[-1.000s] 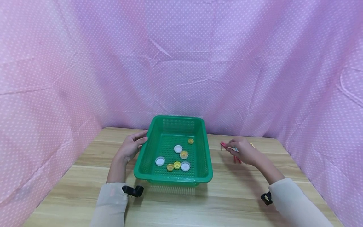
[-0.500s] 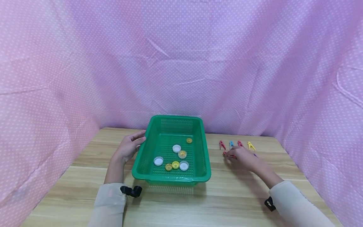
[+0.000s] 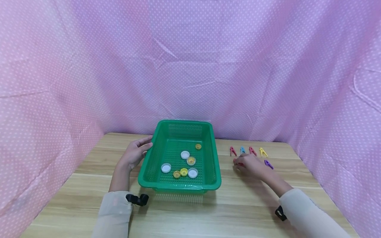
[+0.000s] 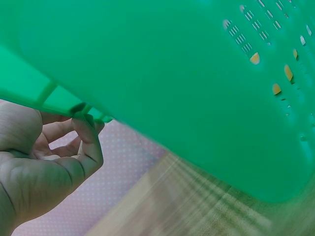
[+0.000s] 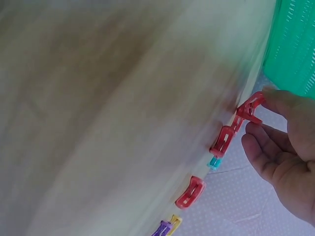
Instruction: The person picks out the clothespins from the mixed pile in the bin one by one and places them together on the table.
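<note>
A green plastic basket [image 3: 184,190] holds several round white and yellow caps [image 3: 192,173]. My left hand [image 3: 135,154] grips its left rim, the thumb and fingers curled about the edge in the left wrist view. On the right, my right hand [image 3: 251,164] pinches a small red clothespin [image 5: 251,105] between thumb and index finger, low at the table. Just beyond that hand are a red clothespin [image 3: 233,151], a blue clothespin [image 3: 242,150], another red clothespin [image 3: 252,151] and a yellow clothespin [image 3: 263,152]. A purple clothespin [image 3: 269,164] lies beside its wrist side. The hand hides one more red clothespin [image 5: 224,140] from the head view.
The wooden table [image 3: 238,211] bears everything. Pink dotted cloth [image 3: 190,66] hangs behind it and at both sides. Each sleeve cuff carries a black strap piece [image 3: 137,199].
My right hand has left a red clothespin standing in the far row and come nearer, to another red one. The purple clothespin has come into view. My left hand keeps its grip.
</note>
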Demonstrator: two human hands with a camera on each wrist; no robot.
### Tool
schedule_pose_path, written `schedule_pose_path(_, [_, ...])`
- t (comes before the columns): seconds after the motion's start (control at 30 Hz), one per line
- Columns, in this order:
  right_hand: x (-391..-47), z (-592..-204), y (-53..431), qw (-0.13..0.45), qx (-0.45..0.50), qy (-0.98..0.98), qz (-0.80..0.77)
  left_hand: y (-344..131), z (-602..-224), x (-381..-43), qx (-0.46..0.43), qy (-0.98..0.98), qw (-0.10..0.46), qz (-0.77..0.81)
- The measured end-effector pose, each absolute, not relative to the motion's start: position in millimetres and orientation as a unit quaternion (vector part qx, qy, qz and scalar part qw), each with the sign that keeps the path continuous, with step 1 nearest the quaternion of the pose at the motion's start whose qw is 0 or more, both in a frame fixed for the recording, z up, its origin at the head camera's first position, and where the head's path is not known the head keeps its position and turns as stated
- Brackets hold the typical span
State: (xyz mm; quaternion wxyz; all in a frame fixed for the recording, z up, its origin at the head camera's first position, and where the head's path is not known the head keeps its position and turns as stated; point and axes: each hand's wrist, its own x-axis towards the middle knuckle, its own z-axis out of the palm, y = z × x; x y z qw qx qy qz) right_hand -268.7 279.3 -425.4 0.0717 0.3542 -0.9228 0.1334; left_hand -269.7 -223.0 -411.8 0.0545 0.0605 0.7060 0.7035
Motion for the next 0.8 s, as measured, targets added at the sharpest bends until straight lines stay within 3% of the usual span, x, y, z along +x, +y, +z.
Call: schedule_pose_path(0.8, [-277.5, -423.4, 265.1, -0.015, 0.305, -0.942, 0.137, -222.1, -410.0, -268.7, 0.049, 0.708, 0.056, 0.703])
